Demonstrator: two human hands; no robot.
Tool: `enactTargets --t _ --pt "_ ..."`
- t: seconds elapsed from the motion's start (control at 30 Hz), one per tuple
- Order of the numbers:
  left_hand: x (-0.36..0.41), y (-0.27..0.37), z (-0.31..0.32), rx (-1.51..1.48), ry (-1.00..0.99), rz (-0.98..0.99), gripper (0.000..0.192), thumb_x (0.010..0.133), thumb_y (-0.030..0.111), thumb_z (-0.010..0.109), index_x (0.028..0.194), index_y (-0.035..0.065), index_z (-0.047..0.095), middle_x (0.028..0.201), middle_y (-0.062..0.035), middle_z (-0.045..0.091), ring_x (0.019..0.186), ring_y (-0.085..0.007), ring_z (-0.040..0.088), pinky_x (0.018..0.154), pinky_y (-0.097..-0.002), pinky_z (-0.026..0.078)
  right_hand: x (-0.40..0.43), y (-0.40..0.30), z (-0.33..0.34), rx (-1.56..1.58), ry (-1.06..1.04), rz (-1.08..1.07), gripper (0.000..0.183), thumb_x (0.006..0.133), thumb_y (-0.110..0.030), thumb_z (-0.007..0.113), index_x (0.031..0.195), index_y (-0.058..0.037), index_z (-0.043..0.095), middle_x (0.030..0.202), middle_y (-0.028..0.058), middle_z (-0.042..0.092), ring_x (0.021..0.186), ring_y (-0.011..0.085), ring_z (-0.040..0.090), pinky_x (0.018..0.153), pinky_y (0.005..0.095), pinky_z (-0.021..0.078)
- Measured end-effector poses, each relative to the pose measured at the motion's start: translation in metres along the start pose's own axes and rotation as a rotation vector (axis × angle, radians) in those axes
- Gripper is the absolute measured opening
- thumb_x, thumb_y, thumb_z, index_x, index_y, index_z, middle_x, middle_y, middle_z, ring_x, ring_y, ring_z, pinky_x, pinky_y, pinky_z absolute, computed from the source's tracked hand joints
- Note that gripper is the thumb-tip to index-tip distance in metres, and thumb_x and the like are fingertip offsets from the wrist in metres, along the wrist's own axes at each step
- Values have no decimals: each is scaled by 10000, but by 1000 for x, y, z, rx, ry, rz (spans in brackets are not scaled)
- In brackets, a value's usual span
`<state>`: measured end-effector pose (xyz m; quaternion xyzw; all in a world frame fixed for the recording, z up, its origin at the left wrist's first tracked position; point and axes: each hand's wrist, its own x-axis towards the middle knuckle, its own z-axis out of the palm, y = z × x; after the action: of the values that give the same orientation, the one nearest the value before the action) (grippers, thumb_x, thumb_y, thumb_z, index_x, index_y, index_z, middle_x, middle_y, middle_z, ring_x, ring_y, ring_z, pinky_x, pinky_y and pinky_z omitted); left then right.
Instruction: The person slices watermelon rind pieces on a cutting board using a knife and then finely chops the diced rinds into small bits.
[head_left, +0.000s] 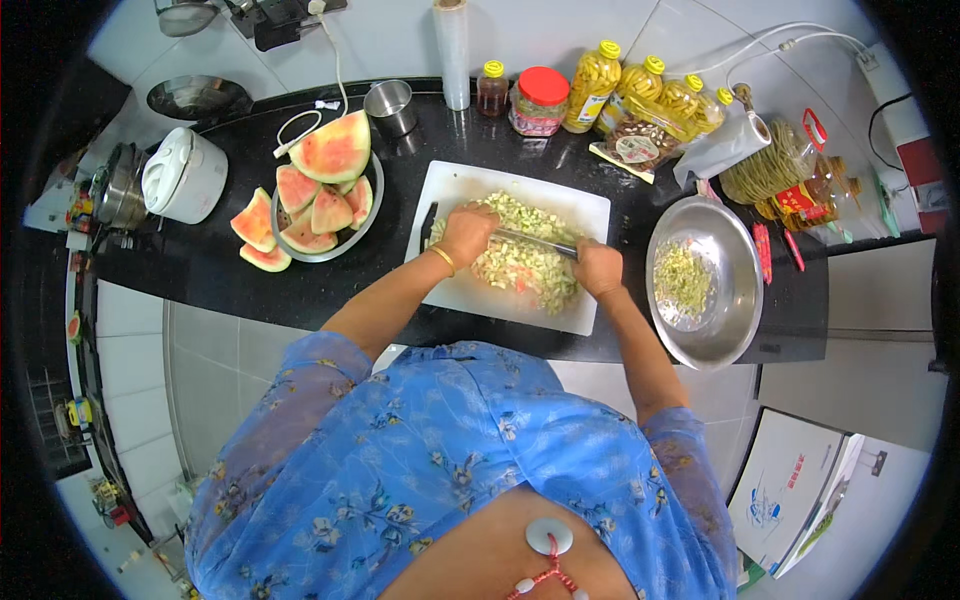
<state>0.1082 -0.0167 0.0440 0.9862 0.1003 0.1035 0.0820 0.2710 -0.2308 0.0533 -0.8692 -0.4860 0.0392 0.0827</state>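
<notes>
My right hand (599, 268) is closed around the black handle of a kitchen knife (534, 241). The blade lies across a spread of finely chopped pale green pieces (525, 262), probably watermelon rind, with some pinkish bits among them. At the blade's far end sits my left hand (470, 233), fingers bent over the front part of the knife; whether they grip or only press on it cannot be made out. Under all this is a white cutting board (457, 176) with a dark handle slot at its left. More chopped pieces lie in a steel basin (739, 300) at the right.
Left of the board, a metal colander (379, 199) holds watermelon pieces (330, 146), and others (255, 221) lie beside it. A steel cup (391, 109), a red-lidded jar (540, 101), yellow-capped bottles (592, 86) and a plastic roll (727, 146) line the back. A white rice cooker (184, 176) stands far left.
</notes>
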Motion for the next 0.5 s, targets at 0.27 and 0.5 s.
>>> enactTargets --t 0.27,0.5 --pt "10 -21 -16 -199 -106 -19 129 700 111 650 809 74 591 827 -79 583 871 -279 576 743 -405 459 28 -17 -79 -182 -153 -157 168 663 -205 630 783 -88 627 715 136 647 691 307 646 606 417 515" --pt "18 -18 8 -145 -74 -39 102 694 89 653 766 84 580 831 -64 585 857 -269 574 737 -398 458 29 9 -23 -131 -209 -82 167 653 -198 626 774 -84 633 733 142 651 688 321 642 619 425 515"
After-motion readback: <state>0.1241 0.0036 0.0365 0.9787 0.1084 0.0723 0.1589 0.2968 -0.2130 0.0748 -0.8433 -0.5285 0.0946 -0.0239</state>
